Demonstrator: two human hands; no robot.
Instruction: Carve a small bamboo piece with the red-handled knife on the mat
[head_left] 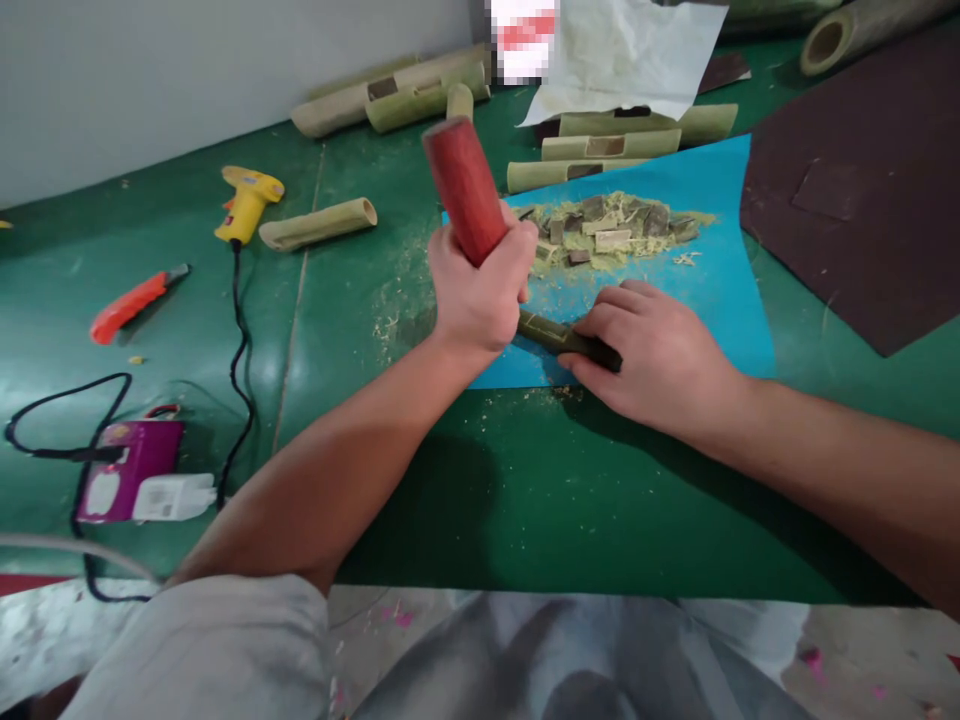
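My left hand [476, 295] is wrapped round the thick red handle [461, 185] of a tool; the handle's end points up and away, and its working end is hidden behind the hand. Under that hand lies a dark green bamboo piece [546, 330] with pale lines marked on it. My right hand [664, 345] grips the bamboo's right end between thumb and fingers, pressing it on the blue sheet [705, 310]. Just beyond both hands is a heap of bamboo chips and sawdust [611, 235].
On the left lie a yellow glue gun [251, 205], an orange utility knife [131, 305], a bamboo tube [319, 225] and a purple box [139, 465] with black cable. Notched bamboo tubes [611, 147] lie at the back; a dark brown sheet [862, 200] covers the right.
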